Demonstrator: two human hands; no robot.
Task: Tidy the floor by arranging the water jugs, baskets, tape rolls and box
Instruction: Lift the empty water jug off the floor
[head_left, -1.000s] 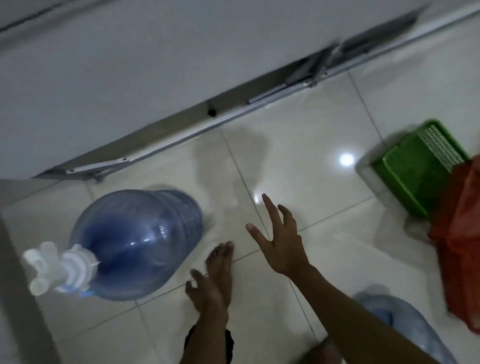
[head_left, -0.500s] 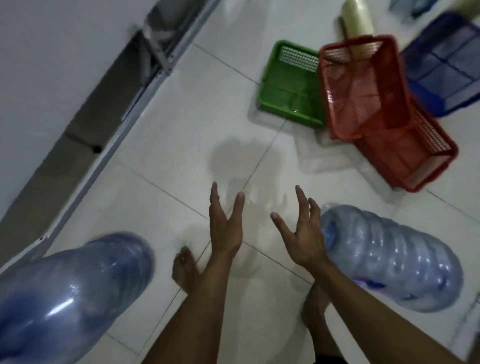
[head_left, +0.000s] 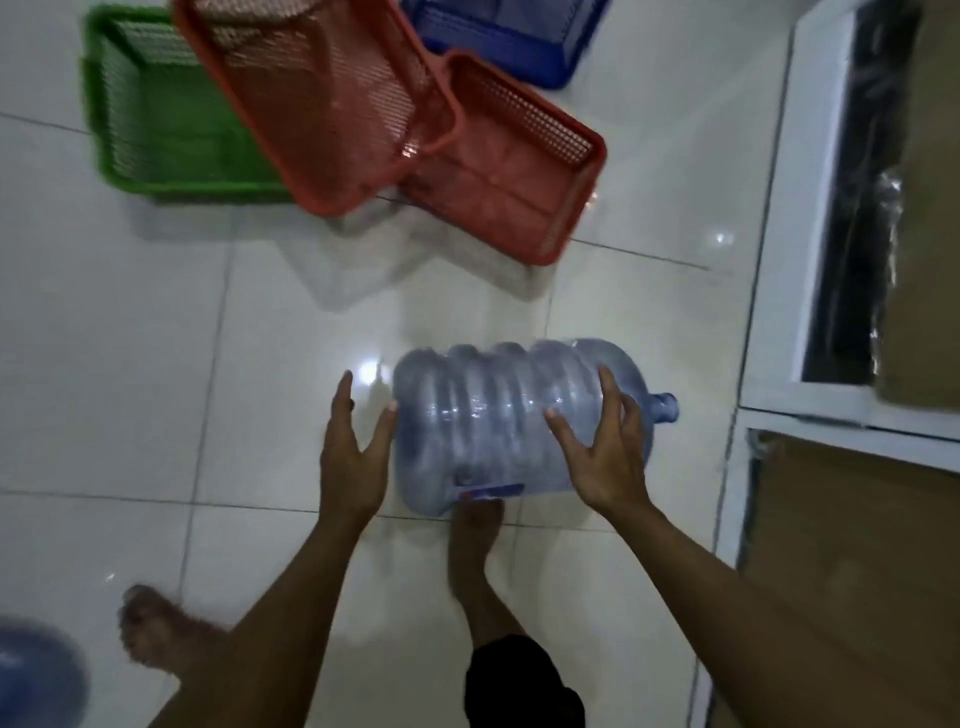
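The water jug (head_left: 498, 421) lies sideways on the floor (head_left: 130, 364) between the left hand (head_left: 353, 457) and right hand (head_left: 605, 452) – both spread open, not gripping (right fingers maybe touching) – so the smooth, round body may roll or slip.

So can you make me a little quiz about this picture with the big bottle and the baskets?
1. True or false: the water jug stands upright.
2. Which basket lies partly on another? A the green basket B the upper red basket C the blue basket
3. Fill in: the jug's neck points toward the person's ____ side.

Key: 1 false, it lies on its side between the left hand and the right hand. 2 B. 3 right.
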